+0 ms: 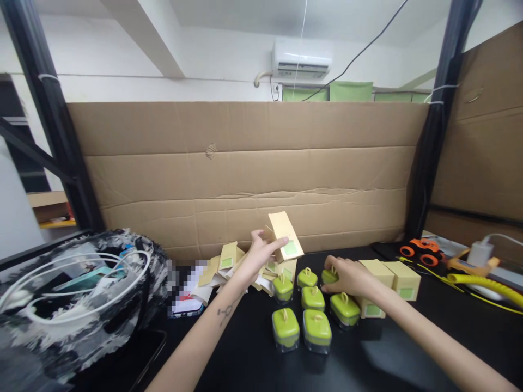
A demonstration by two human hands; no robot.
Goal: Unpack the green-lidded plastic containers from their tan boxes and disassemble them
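Note:
My left hand [267,251] grips a small yellow cardboard box [285,231] with a green label, lifted above the table and tilted. Over the far right of a group of green-lidded containers, my right hand [342,275] has its fingers wrapped round one green-lidded container [329,276], partly hidden by the fingers. Several like it stand in loose rows nearer me, among them a front container [317,329] with a clear base and a looped lid handle. Yellow boxes [402,280] stand beside my right wrist, which partly covers them.
Flattened yellow cartons [229,258] lie piled behind my left forearm. A fluffy grey basket [155,256] with white cable is at the left. An orange toy truck [420,251] and a yellow coiled cord [486,283] lie at the right. A cardboard wall [253,174] closes the back.

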